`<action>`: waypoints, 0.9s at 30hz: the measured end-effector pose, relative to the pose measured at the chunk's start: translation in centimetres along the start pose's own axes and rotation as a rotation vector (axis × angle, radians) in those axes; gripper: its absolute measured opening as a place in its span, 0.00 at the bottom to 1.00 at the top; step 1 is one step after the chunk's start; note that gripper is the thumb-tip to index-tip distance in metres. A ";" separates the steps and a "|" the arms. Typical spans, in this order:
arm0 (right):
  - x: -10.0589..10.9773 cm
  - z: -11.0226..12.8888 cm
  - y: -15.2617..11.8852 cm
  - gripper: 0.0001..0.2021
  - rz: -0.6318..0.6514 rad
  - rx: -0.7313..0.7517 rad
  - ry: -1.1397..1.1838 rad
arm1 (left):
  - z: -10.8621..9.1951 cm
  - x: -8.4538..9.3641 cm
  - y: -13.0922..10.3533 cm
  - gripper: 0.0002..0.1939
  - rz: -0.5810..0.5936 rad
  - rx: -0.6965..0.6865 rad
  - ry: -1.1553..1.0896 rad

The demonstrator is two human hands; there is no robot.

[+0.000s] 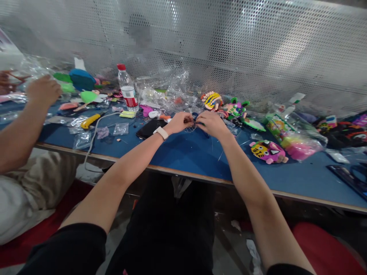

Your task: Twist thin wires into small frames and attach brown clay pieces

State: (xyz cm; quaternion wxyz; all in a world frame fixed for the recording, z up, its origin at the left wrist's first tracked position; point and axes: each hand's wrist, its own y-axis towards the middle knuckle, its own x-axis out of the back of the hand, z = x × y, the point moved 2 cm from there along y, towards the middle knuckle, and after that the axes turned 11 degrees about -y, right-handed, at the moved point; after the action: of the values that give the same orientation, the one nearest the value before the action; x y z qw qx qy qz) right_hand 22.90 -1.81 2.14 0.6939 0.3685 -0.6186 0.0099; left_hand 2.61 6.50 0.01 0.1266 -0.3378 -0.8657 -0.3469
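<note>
My left hand [180,122], with a white band on the wrist, is over the blue table [186,152], its fingers pinched together. My right hand [210,123] faces it from the right with fingers bent and closed. Between the fingertips is a thin wire piece [189,129], curved like a small ring; which hand grips it is hard to see. A dark-handled tool [205,133] lies partly under my right hand, and thin wires spread on the table to its right. A black phone-like object [150,129] lies beside my left wrist.
Left of me, another person's hand [44,89] reaches over clay pieces. A bottle [127,89], a yellow cutter [90,121] and a cable lie nearby. Clear plastic bags line the perforated metal wall [183,46]. Colourful clay figures [268,151] and a pink bag [302,147] are at right.
</note>
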 end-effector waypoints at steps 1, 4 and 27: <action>-0.1 0.1 0.0 0.07 0.002 0.002 -0.004 | 0.0 0.0 0.0 0.02 0.003 -0.001 0.004; -0.5 0.2 0.1 0.06 0.006 -0.004 -0.036 | 0.1 -0.1 0.0 0.02 0.018 -0.005 0.044; -3.1 -0.4 -0.6 0.05 0.104 -0.174 0.277 | -0.6 -0.8 -0.2 0.02 0.028 0.072 0.152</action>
State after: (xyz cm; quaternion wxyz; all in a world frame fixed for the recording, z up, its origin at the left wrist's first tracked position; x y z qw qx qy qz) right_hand 22.80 -0.70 -0.83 0.8004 0.2698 -0.5336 0.0428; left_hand 3.07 5.59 0.02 0.2087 -0.3181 -0.8606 -0.3385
